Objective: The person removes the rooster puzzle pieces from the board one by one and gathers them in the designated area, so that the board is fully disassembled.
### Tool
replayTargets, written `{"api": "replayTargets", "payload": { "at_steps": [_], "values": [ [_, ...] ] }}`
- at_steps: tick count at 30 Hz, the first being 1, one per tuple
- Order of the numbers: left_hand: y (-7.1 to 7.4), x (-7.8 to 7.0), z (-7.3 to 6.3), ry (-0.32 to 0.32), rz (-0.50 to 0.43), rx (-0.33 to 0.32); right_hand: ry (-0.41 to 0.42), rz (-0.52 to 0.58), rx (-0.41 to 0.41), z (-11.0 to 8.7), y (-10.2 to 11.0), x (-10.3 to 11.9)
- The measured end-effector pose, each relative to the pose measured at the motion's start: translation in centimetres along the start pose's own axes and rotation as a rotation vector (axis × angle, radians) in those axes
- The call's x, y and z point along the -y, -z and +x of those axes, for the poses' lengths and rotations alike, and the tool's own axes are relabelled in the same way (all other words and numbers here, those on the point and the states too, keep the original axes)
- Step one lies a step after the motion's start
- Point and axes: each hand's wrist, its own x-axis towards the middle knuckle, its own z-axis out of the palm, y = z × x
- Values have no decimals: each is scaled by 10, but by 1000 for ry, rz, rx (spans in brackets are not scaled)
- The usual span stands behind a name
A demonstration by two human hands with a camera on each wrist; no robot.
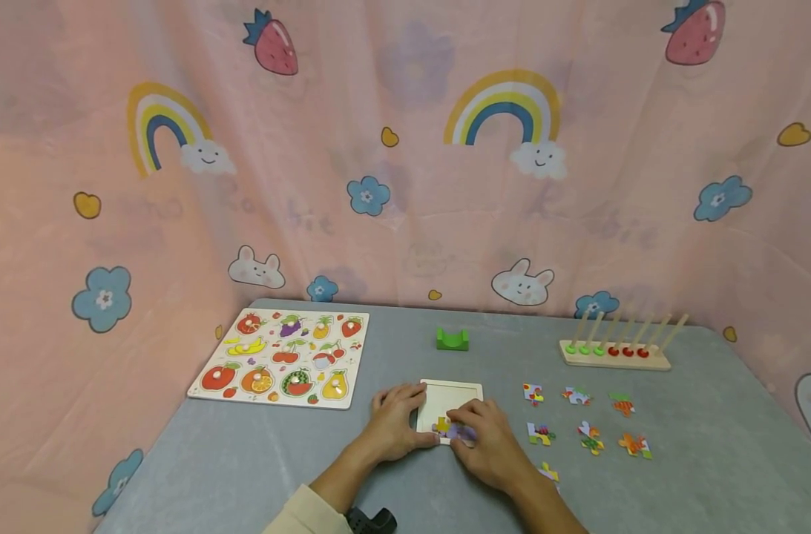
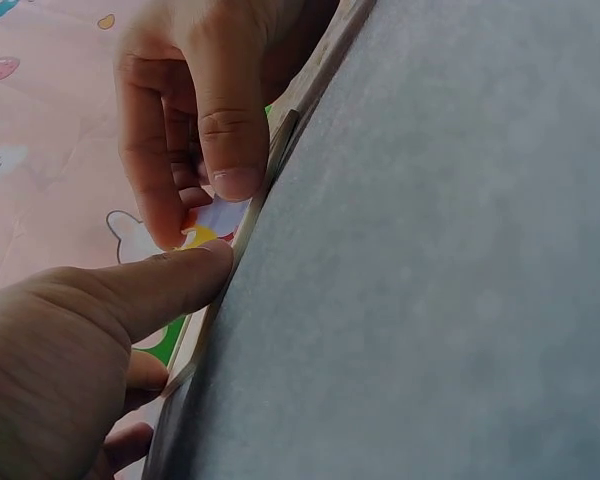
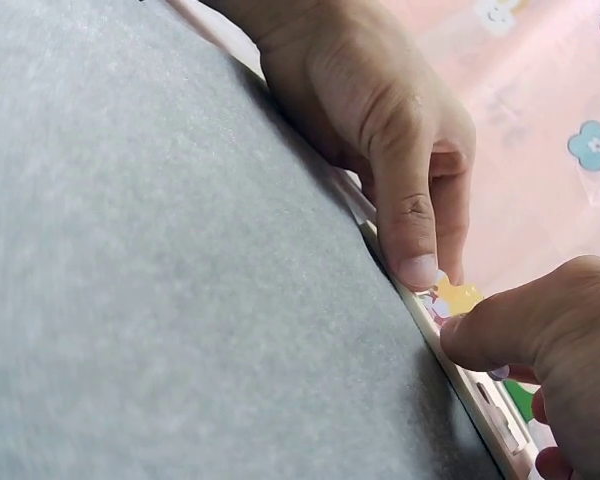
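Observation:
A shallow pale wooden puzzle tray (image 1: 448,397) lies on the table before me. My left hand (image 1: 395,424) holds it at the left side, thumb along the near edge. Inside, at the near end, are yellow and purple jigsaw pieces (image 1: 441,426). Over this end my right hand (image 1: 490,443) is bent, with thumb and fingers around a purple puzzle piece (image 1: 464,431), partly hidden by the fingers. In the left wrist view the left thumb (image 2: 195,275) touches the tray's rim. Close to the colored pieces, the right thumb (image 3: 480,340) shows in the right wrist view.
Several loose jigsaw pieces (image 1: 590,437) lie right of the tray. Behind it stands a green notched block (image 1: 452,340). A fruit peg board (image 1: 278,359) lies at the left, and a pegged bead rack (image 1: 616,357) stands at the back right. A pink patterned curtain hangs behind.

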Motion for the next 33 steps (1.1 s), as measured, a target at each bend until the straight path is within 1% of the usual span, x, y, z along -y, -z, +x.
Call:
{"api": "replayTargets", "payload": {
  "at_steps": [6,8,11,14,17,19,24,28,33],
  "values": [
    [0,2,0,0,7,3,26,-5,-3,0,-1,1],
    [0,2,1,6,4,7,20,-7,-1,0,-1,2],
    [0,2,1,9,1,10,-20,-7,16,1,-1,3],
    [0,2,1,6,0,5,-86,10,30,2,2,5],
    [0,1,1,7,9,4,-120,39,22,4,7,7],
    [0,1,1,7,13,4,-151,61,27,5,13,10],
    [0,0,1,6,11,0,-175,93,33,9,34,17],
    [0,-1,1,18,5,8,-126,74,-2,8,52,19],
    [-1,-1,0,23,-4,7,-63,60,-41,3,74,18]
  ]
}}
